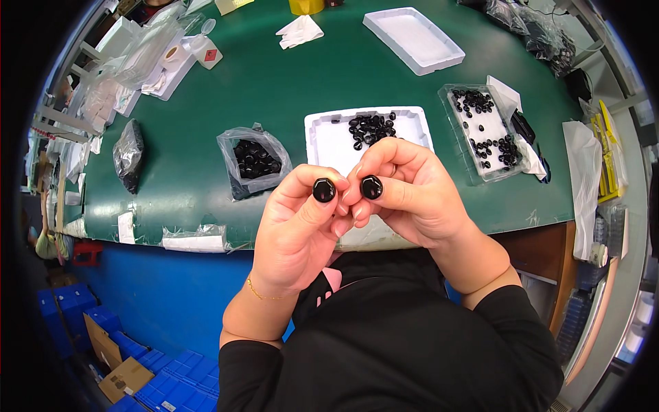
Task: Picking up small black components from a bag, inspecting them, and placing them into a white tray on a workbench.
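My left hand (292,220) is closed, pinching a glossy black rounded piece (324,190) at the tip of the thumb. A second shiny black piece (371,187) sits at the thumb tip of my right hand (415,196), whose fingers are also closed in a pinch. Both hands are side by side with fingertips meeting, raised in front of the white foam tray (319,141). In that tray lies a heap of small black pieces (371,129), partly hidden by my right hand. What kind of part these are I cannot tell.
On the green table (274,82), a clear plastic bag (233,147) of black pieces stands to the left. A clear tray (473,147) with more pieces is at right. Farther back are a white tray (419,41), white gloves (300,31) and a white bottle (204,51).
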### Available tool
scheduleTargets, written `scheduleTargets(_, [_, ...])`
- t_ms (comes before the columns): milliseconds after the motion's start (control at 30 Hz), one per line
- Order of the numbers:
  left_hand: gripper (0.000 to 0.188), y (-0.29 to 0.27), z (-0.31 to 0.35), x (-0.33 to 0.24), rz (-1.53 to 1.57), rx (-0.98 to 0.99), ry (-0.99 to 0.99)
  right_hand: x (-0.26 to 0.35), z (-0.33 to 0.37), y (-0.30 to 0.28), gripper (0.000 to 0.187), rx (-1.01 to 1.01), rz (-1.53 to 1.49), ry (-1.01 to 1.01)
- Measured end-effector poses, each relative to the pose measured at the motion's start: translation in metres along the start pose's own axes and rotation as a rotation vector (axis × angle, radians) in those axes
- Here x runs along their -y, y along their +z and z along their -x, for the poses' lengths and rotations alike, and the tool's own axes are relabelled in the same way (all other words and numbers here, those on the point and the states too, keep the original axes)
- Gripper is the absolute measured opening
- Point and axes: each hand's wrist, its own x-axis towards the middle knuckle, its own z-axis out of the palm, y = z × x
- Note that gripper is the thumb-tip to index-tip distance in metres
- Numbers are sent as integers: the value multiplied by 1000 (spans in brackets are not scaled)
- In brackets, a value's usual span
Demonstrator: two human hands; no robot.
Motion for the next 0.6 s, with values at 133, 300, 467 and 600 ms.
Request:
scheduleTargets(133, [12,-8,2,-7,-183,-69,60,-5,-7,-2,13,17,116,-50])
scheduleTargets(300, [9,-31,2,-34,-832,-356,385,-25,-42,-17,11,6,607,-231])
scheduleTargets(467, [8,-61,-2,-48,-1632,-632,574,-69,-90,-29,13,25,1068,-440])
scheduleTargets(600, [8,-64,-7,-48,-1975,-649,555,-87,-103,-43,14,95,1403,-583])
